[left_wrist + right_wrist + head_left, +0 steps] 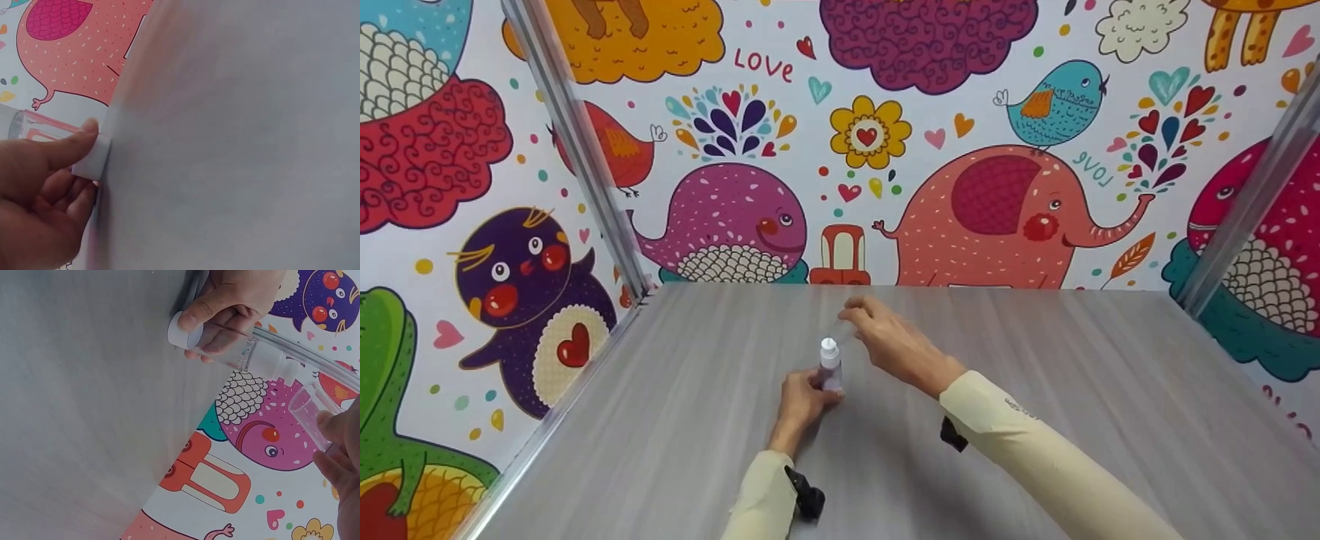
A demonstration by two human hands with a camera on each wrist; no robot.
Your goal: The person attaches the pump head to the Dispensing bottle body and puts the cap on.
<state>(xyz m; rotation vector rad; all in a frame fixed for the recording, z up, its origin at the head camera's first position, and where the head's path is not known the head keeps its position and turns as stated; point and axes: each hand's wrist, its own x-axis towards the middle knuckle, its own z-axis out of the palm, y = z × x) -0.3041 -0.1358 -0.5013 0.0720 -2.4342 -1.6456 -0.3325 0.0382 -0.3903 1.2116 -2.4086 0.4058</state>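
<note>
A slim clear bottle with a white base and a white nozzle top stands upright on the table. My left hand grips it low down, thumb and fingers round its lower part; the left wrist view shows the thumb by the white base. Just above and right of the nozzle, my right hand pinches a clear cap, a see-through tube with an open end. In the right wrist view the cap is apart from the white nozzle and tilted, its open end near it.
The grey wood-grain table stretches around both hands. Behind it rises a wall printed with cartoon animals. Metal posts stand at the back corners, and a metal strip runs along the left edge.
</note>
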